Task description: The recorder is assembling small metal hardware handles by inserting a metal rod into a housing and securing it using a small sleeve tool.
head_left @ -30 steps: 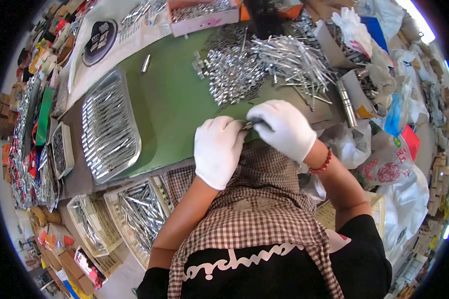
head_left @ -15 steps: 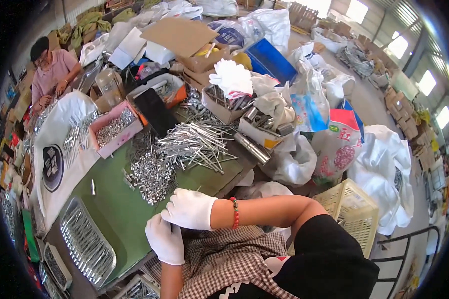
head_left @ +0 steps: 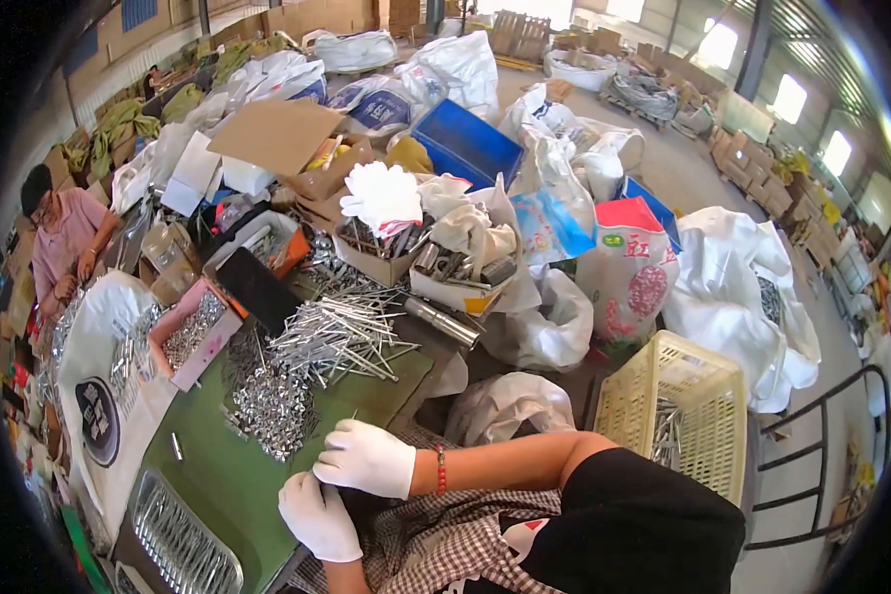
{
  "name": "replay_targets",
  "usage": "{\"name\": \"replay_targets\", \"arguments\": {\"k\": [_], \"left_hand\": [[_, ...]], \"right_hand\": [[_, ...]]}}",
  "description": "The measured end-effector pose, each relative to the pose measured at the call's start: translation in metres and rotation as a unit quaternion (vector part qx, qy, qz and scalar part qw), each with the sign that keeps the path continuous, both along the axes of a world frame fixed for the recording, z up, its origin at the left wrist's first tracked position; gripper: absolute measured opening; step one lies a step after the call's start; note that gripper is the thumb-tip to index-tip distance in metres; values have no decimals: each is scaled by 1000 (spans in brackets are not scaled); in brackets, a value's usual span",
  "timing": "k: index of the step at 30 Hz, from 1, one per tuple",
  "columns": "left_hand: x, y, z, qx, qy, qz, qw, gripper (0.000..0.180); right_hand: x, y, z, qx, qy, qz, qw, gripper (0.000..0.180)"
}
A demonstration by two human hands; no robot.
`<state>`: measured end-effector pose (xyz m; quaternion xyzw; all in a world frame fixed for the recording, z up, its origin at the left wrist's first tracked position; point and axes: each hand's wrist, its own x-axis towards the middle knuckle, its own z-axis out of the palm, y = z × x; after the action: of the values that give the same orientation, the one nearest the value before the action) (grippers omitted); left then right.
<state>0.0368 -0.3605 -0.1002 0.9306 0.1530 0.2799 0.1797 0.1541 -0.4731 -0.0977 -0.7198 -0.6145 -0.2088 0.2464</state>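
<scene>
My left hand (head_left: 319, 517) and my right hand (head_left: 368, 458), both in white gloves, are together at the near edge of the green work surface (head_left: 342, 421). Their fingers are closed and meet; a thin tip shows just above the right glove, but what they grip is mostly hidden. Just beyond them lies a heap of small shiny metal pieces (head_left: 275, 411). Behind it is a loose pile of slender metal rods (head_left: 342, 337). To the left, a clear tray (head_left: 183, 535) holds long metal parts in a row, and one short metal piece (head_left: 176, 446) lies by itself.
A pink box (head_left: 196, 337) of small parts and a black phone-like slab (head_left: 257, 289) border the pile. Thick metal cylinders (head_left: 444, 323) lie beside a carton. At right stand a cream plastic crate (head_left: 698, 416) and stuffed sacks (head_left: 629, 272). Another person (head_left: 69, 243) sits at far left.
The view has swung right and tilted up, so the table sits lower and farther left. Both hands stay together and closed, with little change in their pose.
</scene>
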Motion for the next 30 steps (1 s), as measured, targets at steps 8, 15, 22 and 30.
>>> {"name": "replay_targets", "arguments": {"k": [8, 15, 22, 30], "left_hand": [[-7, 2, 1, -8, 12, -13, 1000, 15], [-9, 3, 2, -1, 2, -13, 1000, 15], [7, 3, 14, -30, 18, -29, 999, 18], [9, 4, 20, 42, 80, -35, 995, 8]], "right_hand": [[-7, -6, -6, 7, 17, -21, 1000, 17], [-10, -15, 14, -95, 34, -16, 995, 18], [18, -34, 24, 66, 69, -133, 987, 30], [10, -19, 13, 52, 116, -120, 985, 26]]}}
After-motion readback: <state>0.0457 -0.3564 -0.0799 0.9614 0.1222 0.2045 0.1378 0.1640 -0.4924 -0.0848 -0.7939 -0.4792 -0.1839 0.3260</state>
